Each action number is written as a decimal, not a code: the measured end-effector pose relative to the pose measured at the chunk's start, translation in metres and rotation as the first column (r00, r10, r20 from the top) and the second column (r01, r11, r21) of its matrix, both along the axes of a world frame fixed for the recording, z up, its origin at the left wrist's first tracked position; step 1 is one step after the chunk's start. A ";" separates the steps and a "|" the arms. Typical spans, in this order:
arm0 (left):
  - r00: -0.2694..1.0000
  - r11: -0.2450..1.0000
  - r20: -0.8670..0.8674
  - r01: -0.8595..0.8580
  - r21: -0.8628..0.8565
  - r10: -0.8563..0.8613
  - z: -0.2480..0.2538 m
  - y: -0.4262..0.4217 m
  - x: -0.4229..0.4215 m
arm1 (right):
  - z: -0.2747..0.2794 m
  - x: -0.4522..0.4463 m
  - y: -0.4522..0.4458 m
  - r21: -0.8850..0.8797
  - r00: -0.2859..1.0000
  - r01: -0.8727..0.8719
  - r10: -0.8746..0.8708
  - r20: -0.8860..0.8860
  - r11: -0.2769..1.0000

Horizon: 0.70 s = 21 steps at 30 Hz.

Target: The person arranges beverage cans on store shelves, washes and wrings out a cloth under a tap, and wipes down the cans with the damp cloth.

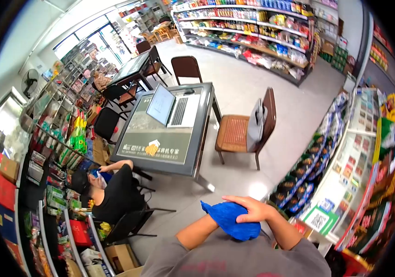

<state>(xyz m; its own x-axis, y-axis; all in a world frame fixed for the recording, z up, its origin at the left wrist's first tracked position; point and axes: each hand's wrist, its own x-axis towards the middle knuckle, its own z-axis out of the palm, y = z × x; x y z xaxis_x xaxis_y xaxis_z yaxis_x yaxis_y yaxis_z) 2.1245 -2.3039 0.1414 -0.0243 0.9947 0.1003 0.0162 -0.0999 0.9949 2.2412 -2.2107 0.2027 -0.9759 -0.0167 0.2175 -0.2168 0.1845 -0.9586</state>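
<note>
A crumpled blue cloth (234, 221) is bunched up close to my chest, in front of my grey shirt. My right hand (255, 210) comes in from the right and lies over the cloth, its fingers and thumb gripping the upper side. From the left my left forearm reaches in. The cloth covers my left hand, so its fingers are hidden.
A dark-framed table (160, 167) with an open laptop (183, 111) stands ahead. A brown chair (236, 131) with a grey bag is to its right. A person in black (121, 196) sits at left. Stocked shelves (248, 34) and a counter (340, 184) flank the floor.
</note>
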 end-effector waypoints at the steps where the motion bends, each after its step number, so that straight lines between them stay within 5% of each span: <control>1: 1.000 1.000 0.025 -0.001 0.004 0.001 -0.004 0.020 -0.016 | 0.004 -0.008 0.024 0.048 0.999 0.034 -0.034 -0.003 0.998; 6: 0.991 0.993 0.088 0.094 0.067 -0.100 -0.019 0.142 -0.085 | -0.003 -0.031 0.125 0.037 0.944 0.320 -0.321 0.070 0.947; 8: 0.973 0.971 0.065 0.214 0.103 -0.221 -0.013 0.190 -0.096 | 0.014 -0.037 0.155 0.216 0.855 0.519 -0.508 -0.109 0.827; 10: 0.897 0.894 -0.134 0.435 0.101 -0.421 0.002 0.243 -0.103 | 0.023 -0.037 0.187 0.278 0.767 0.641 -0.615 -0.185 0.715; 13: 0.511 0.673 -0.602 0.737 -0.060 -0.613 0.049 0.307 -0.111 | 0.020 -0.030 0.234 0.186 0.473 0.875 -0.873 -0.120 0.448; 14: 0.673 0.799 -0.615 0.590 0.113 -0.411 0.079 0.316 -0.116 | 0.024 -0.038 0.242 -0.002 0.306 0.952 -0.949 -0.072 0.307; 16: 0.827 0.835 -0.524 0.427 0.347 -0.206 0.106 0.342 -0.133 | 0.021 -0.051 0.274 -0.010 0.102 0.994 -0.978 -0.183 0.105; 17: 0.882 0.733 -0.470 0.345 0.587 -0.039 0.114 0.356 -0.140 | 0.019 -0.055 0.293 0.015 0.114 0.994 -0.986 -0.124 0.113; 20: 0.878 0.813 -0.291 0.468 0.347 -0.381 0.113 0.381 -0.158 | 0.005 -0.095 0.353 -0.335 0.290 0.908 -0.955 0.066 0.253; 21: 0.867 0.811 -0.184 0.498 0.307 -0.463 0.109 0.393 -0.158 | 0.000 -0.106 0.368 -0.594 0.458 0.745 -0.880 0.128 0.302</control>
